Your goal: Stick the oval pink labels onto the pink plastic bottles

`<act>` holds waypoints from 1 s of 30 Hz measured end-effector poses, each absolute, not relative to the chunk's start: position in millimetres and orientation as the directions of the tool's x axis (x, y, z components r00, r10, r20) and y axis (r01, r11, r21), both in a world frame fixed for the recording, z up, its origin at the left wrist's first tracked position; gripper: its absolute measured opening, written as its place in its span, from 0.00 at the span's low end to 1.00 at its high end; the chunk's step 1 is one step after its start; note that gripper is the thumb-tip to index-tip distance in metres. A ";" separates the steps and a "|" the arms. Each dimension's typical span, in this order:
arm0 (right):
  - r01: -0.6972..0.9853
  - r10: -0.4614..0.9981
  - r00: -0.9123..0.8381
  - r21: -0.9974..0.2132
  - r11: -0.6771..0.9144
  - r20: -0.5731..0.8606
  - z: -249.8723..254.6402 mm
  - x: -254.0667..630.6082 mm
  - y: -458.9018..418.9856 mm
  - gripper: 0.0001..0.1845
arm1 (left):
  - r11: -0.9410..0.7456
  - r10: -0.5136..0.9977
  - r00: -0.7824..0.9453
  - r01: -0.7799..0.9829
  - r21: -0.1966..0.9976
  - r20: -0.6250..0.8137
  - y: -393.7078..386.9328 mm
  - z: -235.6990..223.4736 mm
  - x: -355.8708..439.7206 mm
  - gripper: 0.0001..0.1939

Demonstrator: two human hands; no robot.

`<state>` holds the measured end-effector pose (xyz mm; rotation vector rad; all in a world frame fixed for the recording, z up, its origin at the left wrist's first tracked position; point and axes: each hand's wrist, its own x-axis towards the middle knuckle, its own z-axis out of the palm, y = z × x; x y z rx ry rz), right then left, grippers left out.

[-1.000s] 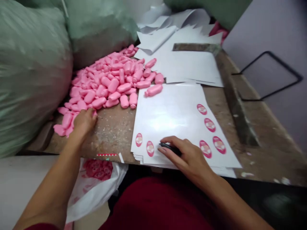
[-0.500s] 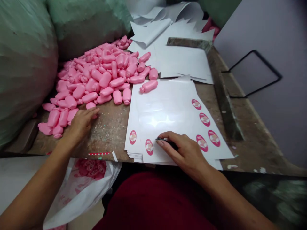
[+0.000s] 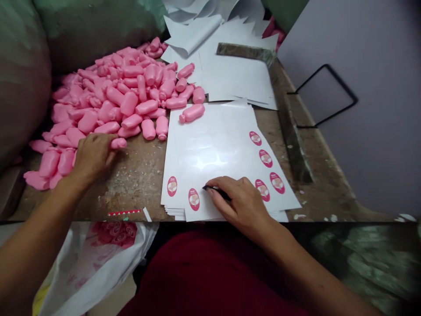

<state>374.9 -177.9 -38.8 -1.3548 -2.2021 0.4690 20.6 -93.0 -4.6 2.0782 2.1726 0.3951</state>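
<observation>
My left hand [image 3: 94, 153] is closed around a small pink plastic bottle [image 3: 119, 143], at the front edge of a heap of similar pink bottles [image 3: 128, 101]. Only the neck end of the held bottle shows past my fingers. My right hand [image 3: 238, 199] rests on a stack of white sticker sheets [image 3: 217, 145], pinching a thin black pointed tool [image 3: 219, 192] whose exact kind I cannot make out. Just left of its tip is an oval pink label [image 3: 194, 199]. Another pink bottle [image 3: 192, 113] lies on its side on the top sheet's far edge.
A flat metal bar [image 3: 289, 127] runs down the table's right side. Loose white sheets [image 3: 237, 81] lie at the back. Large green sacks [image 3: 98, 30] stand behind the heap. Below the table edge hangs a white bag [image 3: 108, 272]. A black wire handle [image 3: 340, 83] juts out at right.
My left hand has closed on a bottle at the heap's front edge, and its neck end now shows. My right hand stays on the sheets with the black tool. The whole view has shifted slightly.
</observation>
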 end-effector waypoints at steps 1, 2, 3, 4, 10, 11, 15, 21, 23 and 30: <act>0.722 0.898 -0.380 -0.535 0.438 0.222 -40.0 373.5 -177.9 0.10 | 0.038 0.984 -0.093 0.944 0.327 0.154 -99.4 -4.9 32.9 0.16; 0.728 0.901 -0.383 -0.535 0.429 0.203 -41.1 372.6 -177.5 0.10 | 0.034 0.972 -0.133 0.896 0.442 0.194 -107.0 -5.6 48.4 0.16; 0.735 0.906 -0.380 -0.533 0.419 0.187 -42.0 372.2 -176.8 0.09 | 0.023 0.957 -0.196 0.784 0.621 0.212 -115.2 -6.7 66.9 0.16; 0.745 0.910 -0.377 -0.528 0.408 0.170 -42.7 372.6 -175.7 0.09 | -0.003 0.951 -0.257 0.543 0.840 0.169 -123.2 -8.2 87.9 0.14; 0.795 0.928 -0.352 -0.485 0.364 0.120 -41.3 381.4 -167.2 0.07 | 0.418 0.902 0.134 -0.516 0.748 -0.411 -143.2 -20.8 198.3 0.11; 0.800 0.932 -0.343 -0.482 0.357 0.121 -40.8 382.2 -166.9 0.08 | 0.441 0.889 0.156 -0.542 0.716 -0.430 -142.6 -23.3 206.2 0.10; 0.796 0.928 -0.347 -0.480 0.369 0.137 -40.5 379.7 -170.2 0.08 | 0.451 0.878 0.146 -0.569 0.688 -0.455 -139.1 -31.4 214.4 0.08; 0.831 0.923 -0.330 -0.404 0.383 0.197 -42.3 372.0 -174.0 0.10 | 0.434 0.877 0.116 -0.606 0.667 -0.465 -138.6 -33.1 214.0 0.09; 0.840 0.923 -0.326 -0.386 0.381 0.202 -42.1 371.5 -174.1 0.10 | 0.431 0.877 0.110 -0.610 0.665 -0.467 -139.0 -32.8 214.7 0.09; 0.860 0.920 -0.330 -0.334 0.385 0.212 -41.1 369.4 -177.5 0.11 | 0.442 0.870 0.105 -0.600 0.667 -0.482 -139.6 -32.8 216.2 0.10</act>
